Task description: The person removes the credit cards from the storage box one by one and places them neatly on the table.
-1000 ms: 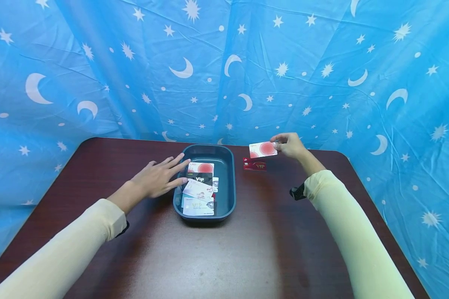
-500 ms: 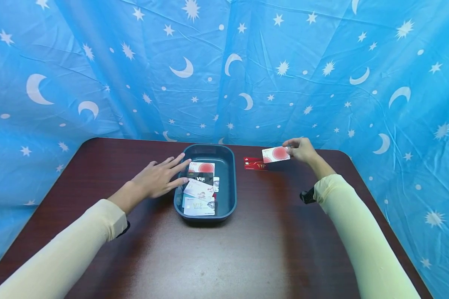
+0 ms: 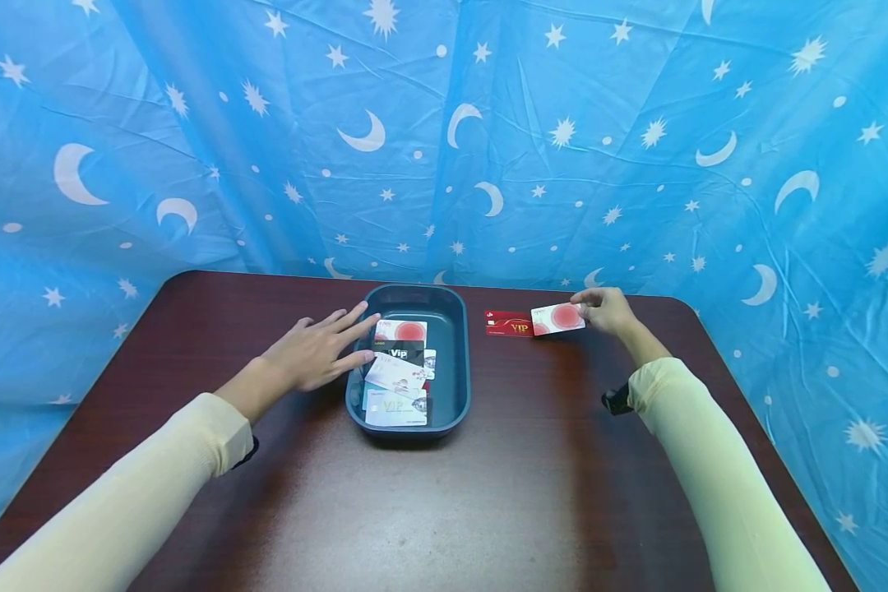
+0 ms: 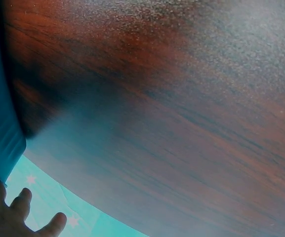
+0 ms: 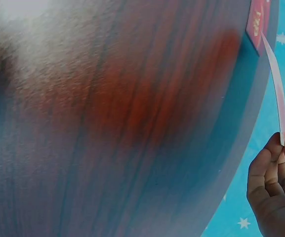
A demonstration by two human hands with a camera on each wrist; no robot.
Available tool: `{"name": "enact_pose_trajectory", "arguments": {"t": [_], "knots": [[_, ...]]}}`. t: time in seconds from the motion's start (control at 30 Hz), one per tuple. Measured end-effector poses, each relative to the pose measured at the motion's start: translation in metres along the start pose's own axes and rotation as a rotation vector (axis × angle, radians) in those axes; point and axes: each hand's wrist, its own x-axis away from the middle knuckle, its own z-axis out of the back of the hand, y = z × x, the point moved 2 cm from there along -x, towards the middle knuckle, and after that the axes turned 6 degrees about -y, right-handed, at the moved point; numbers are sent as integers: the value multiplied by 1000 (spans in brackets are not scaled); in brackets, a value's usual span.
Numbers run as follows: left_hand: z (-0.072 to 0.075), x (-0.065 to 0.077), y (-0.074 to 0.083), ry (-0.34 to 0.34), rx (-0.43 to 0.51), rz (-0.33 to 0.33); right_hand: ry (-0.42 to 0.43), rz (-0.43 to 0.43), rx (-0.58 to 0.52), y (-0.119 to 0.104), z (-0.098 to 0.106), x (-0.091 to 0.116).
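My right hand (image 3: 608, 311) pinches a white card with pink-red circles (image 3: 557, 318) by its right edge. In the right wrist view that card (image 5: 279, 94) shows nearly edge-on between thumb and fingers. Its left end meets the right end of a red VIP card (image 3: 508, 323) lying on the table. My left hand (image 3: 314, 352) is spread with straight fingers over the left rim of a dark blue tray (image 3: 456, 370). Inside the tray lie several overlapping cards: a white-and-pink card (image 3: 403, 330), a black Vip card (image 3: 407, 353), and a silver-white VIP card (image 3: 395, 408) in front.
The dark brown wooden table (image 3: 444, 510) has rounded far corners. Close behind its far edge hangs a blue curtain (image 3: 414, 148) with white moons and stars. The tray's side wall (image 4: 1, 98) also shows in the left wrist view.
My right hand has moved right and down with the white-and-pink card, lowering it from above the red card to that card's right end. The left hand stays on the tray.
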Motion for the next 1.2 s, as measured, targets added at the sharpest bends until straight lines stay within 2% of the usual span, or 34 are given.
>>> {"name": "enact_pose_trajectory", "arguments": {"t": [0.17,0.37,0.5,0.83,1.2], "knots": [[1,1,1,6,0,0,5,-23,20,6,-1,3],[-1,1,1,4,0,4,51,-39,79,15,-4,0],[-1,1,0,1,2,6,71,-63,69,19,-9,-1],[0,0,2,2,5,-2,73,-90,81,23,-17,-5],[-1,0,1,-1,13,5,59,-65,101,24,-19,-4]]}}
